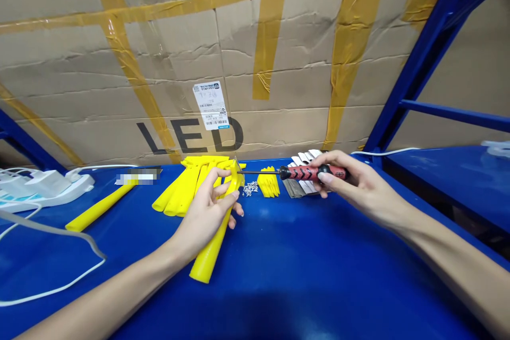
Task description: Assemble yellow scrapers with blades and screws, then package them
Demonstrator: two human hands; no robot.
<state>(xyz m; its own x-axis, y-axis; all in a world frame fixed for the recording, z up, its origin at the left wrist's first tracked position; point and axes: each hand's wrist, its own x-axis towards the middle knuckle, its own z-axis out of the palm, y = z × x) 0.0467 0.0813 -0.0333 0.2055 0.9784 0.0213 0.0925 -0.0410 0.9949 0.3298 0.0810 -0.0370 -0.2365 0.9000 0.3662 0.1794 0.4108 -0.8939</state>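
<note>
Ideally, with the left hand (215, 197) grasping the yellow handle (207, 256) over the worktop (303, 271), just left of the small screws (250, 188), the right hand (346, 176), gripping the screwdriver (299, 172), should hold its shaft square to the handle's upper end.

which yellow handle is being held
The yellow handle in the left hand; the rest lie on the table: a pile, and a lone one near the power strip.

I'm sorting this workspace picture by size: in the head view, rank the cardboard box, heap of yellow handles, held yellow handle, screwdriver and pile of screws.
1. cardboard box
2. heap of yellow handles
3. held yellow handle and screwdriver: too alike to rank, both partly covered
4. pile of screws
</note>
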